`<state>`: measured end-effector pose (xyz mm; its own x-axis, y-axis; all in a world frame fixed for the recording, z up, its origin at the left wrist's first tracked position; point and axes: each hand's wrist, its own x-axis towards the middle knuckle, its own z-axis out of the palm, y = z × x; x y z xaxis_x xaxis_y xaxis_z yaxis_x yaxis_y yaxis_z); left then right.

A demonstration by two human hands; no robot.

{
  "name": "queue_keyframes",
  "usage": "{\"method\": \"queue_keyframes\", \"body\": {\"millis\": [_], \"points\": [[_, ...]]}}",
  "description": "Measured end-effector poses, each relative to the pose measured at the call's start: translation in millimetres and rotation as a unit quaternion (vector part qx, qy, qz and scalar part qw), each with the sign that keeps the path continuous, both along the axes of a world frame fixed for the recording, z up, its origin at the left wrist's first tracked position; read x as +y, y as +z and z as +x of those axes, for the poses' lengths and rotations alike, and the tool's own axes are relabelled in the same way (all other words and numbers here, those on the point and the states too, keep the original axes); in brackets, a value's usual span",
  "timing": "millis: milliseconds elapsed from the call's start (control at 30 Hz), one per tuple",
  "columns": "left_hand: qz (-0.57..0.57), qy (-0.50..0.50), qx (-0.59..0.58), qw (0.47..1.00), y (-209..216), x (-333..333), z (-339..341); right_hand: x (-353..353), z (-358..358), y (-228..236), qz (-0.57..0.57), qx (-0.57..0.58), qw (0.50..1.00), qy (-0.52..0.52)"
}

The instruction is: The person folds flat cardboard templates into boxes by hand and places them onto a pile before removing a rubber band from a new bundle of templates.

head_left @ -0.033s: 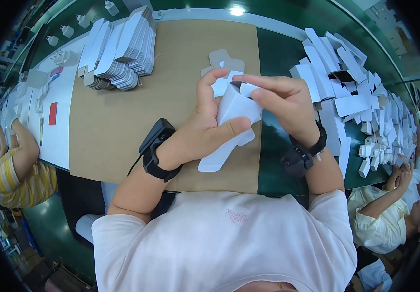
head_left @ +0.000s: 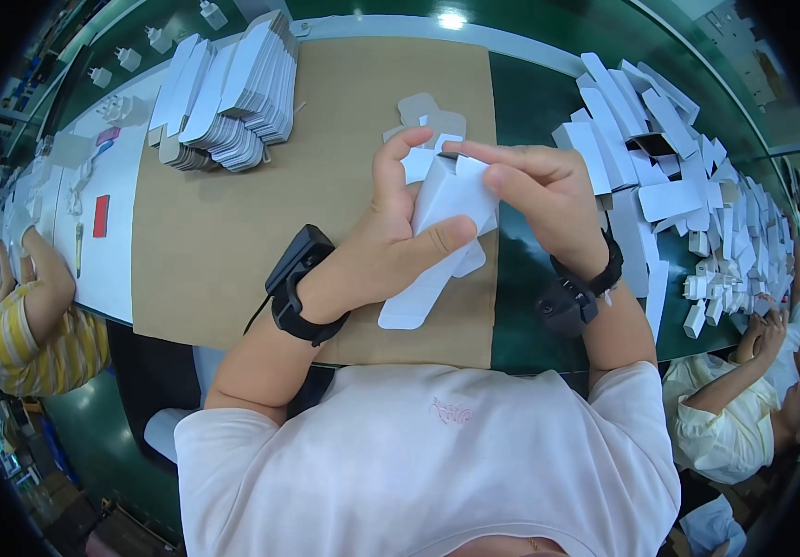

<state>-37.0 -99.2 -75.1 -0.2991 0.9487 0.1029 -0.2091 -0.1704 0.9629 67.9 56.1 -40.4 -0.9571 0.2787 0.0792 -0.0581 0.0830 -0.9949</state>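
A small white cardboard box (head_left: 446, 197) is tilted over the brown board, with my left hand (head_left: 398, 223) wrapped around it, thumb across its near face. The box's far end has its flaps partly folded in, and a dark gap shows at the edge. My right hand (head_left: 539, 190) pinches a flap at that end between thumb and forefinger. From the near end, a long open flap (head_left: 409, 304) sticks out toward me. Beyond my hands lies a flat unfolded carton (head_left: 419, 111), partly hidden by them.
Stacks of flat white cartons (head_left: 251, 93) stand at the far left of the brown board (head_left: 224, 251). Piled folded boxes (head_left: 669, 186) cover the right side, with white adapters (head_left: 711, 288) beside them. A red card (head_left: 101, 216) lies left. Other people sit on both sides.
The right fingers have shifted slightly on the flap, which sits a little lower over the box's far end. The box has barely moved.
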Motion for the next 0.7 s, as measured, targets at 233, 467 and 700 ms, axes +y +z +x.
{"method": "queue_keyframes", "body": {"millis": [233, 467, 700], "points": [[-0.004, 0.003, 0.046, 0.999, -3.4, 2.0, -4.8, 2.1, -0.9, -9.9, 0.081, 0.086, 0.991, 0.057], [-0.050, 0.099, 0.149, 0.983, -4.1, -3.6, -16.6, 21.0, 14.8, 29.2, 0.294, 0.008, 0.943, -0.153], [-0.188, 0.231, 0.614, 0.731, -15.3, -0.5, -16.7, 105.7, 82.7, 74.1, 0.344, 0.104, 0.716, -0.599]]}}
